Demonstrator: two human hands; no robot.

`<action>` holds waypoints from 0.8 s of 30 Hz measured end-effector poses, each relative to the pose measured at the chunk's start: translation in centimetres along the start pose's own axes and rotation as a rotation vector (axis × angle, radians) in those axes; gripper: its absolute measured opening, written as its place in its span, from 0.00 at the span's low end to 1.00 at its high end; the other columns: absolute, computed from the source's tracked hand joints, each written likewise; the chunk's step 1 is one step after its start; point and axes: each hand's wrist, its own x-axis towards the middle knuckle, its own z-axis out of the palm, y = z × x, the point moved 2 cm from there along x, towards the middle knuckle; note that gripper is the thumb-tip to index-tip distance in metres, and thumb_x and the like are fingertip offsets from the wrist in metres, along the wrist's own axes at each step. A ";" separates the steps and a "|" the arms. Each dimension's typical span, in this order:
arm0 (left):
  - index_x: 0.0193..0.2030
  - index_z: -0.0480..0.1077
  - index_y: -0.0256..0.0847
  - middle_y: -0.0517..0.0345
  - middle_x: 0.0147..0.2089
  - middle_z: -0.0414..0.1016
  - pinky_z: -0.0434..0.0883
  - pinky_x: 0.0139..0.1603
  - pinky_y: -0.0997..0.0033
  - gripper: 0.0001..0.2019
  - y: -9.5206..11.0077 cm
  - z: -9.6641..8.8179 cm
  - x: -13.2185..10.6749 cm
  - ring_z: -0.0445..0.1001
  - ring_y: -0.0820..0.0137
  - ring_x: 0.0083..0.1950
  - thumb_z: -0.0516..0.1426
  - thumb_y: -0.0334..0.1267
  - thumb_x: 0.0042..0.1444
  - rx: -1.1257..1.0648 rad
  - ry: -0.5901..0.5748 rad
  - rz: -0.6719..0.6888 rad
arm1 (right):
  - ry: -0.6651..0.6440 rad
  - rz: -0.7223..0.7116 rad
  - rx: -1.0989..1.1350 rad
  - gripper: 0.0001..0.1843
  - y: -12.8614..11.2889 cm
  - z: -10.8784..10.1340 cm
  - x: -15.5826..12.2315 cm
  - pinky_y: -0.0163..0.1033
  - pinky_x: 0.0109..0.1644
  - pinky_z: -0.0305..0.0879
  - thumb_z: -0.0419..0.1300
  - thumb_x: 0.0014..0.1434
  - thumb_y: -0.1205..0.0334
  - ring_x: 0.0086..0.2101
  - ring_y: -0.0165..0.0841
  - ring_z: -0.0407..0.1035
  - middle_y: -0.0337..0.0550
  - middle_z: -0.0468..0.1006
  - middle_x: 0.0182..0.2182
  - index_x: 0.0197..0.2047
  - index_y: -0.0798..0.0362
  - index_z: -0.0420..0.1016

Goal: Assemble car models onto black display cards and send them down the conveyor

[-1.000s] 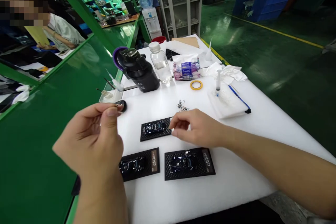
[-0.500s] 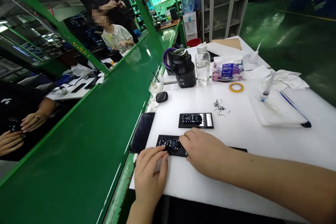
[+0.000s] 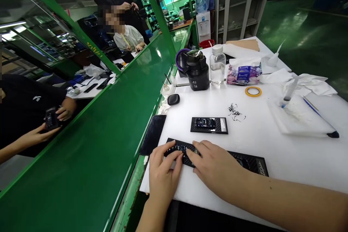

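Observation:
A dark, glossy model car (image 3: 178, 148) is on a black carbon-patterned base plate (image 3: 170, 140) on the white table. My left hand (image 3: 164, 168) is closed over the car's left part, fingers and thumb curled around it. Over the plate's right part, my right hand (image 3: 213, 161) is closed too, its fingertips at the car and plate. The exact contact under my fingers is hidden. Behind them lies a second plate with a dark model car (image 3: 206, 123) and a silver label. A third plate (image 3: 257, 165) is partly covered by my right forearm.
Small black slivers (image 3: 235, 113), yellow tape (image 3: 253, 91), a syringe (image 3: 290, 92) and white cloth lie to the right. A phone (image 3: 152, 134) is at the left edge. A black cup (image 3: 197, 70) and bottle (image 3: 217, 65) stand behind. Beyond the green partition (image 3: 103, 134), people work.
The view has shifted, with the table appearing further right. My left fingers have come further over the car. More of the third plate shows. A person across holds a dark object higher.

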 end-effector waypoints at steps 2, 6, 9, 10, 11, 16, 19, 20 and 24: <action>0.42 0.75 0.44 0.52 0.53 0.73 0.72 0.52 0.56 0.08 -0.1 0.0 -0.1 0.71 0.63 0.52 0.60 0.26 0.58 -0.012 -0.008 -0.020 | 0.001 0.056 0.024 0.21 -0.2 0.3 -0.1 0.53 0.54 0.66 0.60 0.64 0.66 0.50 0.48 0.64 0.55 0.72 0.53 0.59 0.62 0.70; 0.40 0.75 0.46 0.52 0.55 0.71 0.72 0.54 0.55 0.07 -0.3 -0.1 -0.1 0.70 0.62 0.55 0.58 0.29 0.60 -0.053 -0.054 -0.107 | -0.020 0.128 0.072 0.25 -0.6 1.1 -0.1 0.53 0.50 0.68 0.60 0.63 0.65 0.47 0.47 0.67 0.57 0.72 0.52 0.63 0.59 0.68; 0.35 0.74 0.45 0.51 0.60 0.67 0.71 0.57 0.50 0.05 -0.7 -0.2 0.0 0.67 0.57 0.61 0.57 0.33 0.60 -0.099 -0.152 -0.276 | -0.022 0.135 0.075 0.26 -0.7 1.5 0.1 0.54 0.47 0.70 0.60 0.62 0.66 0.45 0.48 0.67 0.56 0.73 0.49 0.63 0.58 0.68; 0.34 0.73 0.44 0.51 0.62 0.66 0.69 0.59 0.47 0.05 -0.9 -0.2 0.2 0.65 0.55 0.63 0.57 0.34 0.60 -0.122 -0.185 -0.350 | -0.021 0.133 0.074 0.26 -0.7 1.6 0.2 0.54 0.46 0.70 0.60 0.61 0.66 0.45 0.49 0.68 0.56 0.73 0.49 0.63 0.58 0.68; 0.33 0.72 0.44 0.50 0.63 0.65 0.67 0.61 0.44 0.04 -1.1 -0.1 0.3 0.63 0.54 0.65 0.57 0.34 0.59 -0.152 -0.211 -0.423 | -0.017 0.129 0.074 0.27 -0.7 1.7 0.2 0.54 0.46 0.70 0.60 0.60 0.67 0.45 0.49 0.68 0.56 0.73 0.48 0.63 0.58 0.68; 0.41 0.67 0.43 0.47 0.67 0.60 0.57 0.68 0.41 0.09 -1.6 0.2 0.9 0.57 0.54 0.70 0.59 0.33 0.53 -0.312 -0.267 -0.666 | 0.083 0.139 0.050 0.29 -0.7 2.2 -0.1 0.51 0.43 0.71 0.60 0.56 0.70 0.45 0.48 0.69 0.58 0.73 0.51 0.62 0.57 0.70; 0.49 0.66 0.43 0.47 0.68 0.59 0.54 0.71 0.45 0.16 -1.6 0.1 1.0 0.55 0.56 0.71 0.59 0.32 0.51 -0.354 -0.287 -0.711 | 0.181 0.150 0.034 0.29 -0.8 2.5 -0.3 0.50 0.41 0.72 0.61 0.54 0.68 0.44 0.48 0.69 0.58 0.74 0.52 0.60 0.55 0.72; 0.50 0.66 0.43 0.47 0.67 0.59 0.53 0.71 0.46 0.18 -1.5 0.1 1.1 0.55 0.56 0.71 0.59 0.32 0.51 -0.364 -0.294 -0.725 | 0.200 0.151 0.029 0.29 -0.9 2.6 -0.4 0.50 0.40 0.72 0.62 0.53 0.68 0.43 0.48 0.69 0.58 0.74 0.52 0.60 0.54 0.73; 0.50 0.66 0.42 0.46 0.67 0.58 0.52 0.72 0.49 0.20 -1.2 -0.1 1.4 0.55 0.57 0.71 0.59 0.32 0.49 -0.378 -0.320 -0.776 | 0.243 0.146 0.013 0.30 -1.0 2.7 -0.5 0.52 0.40 0.72 0.61 0.50 0.69 0.44 0.49 0.69 0.58 0.75 0.51 0.59 0.54 0.74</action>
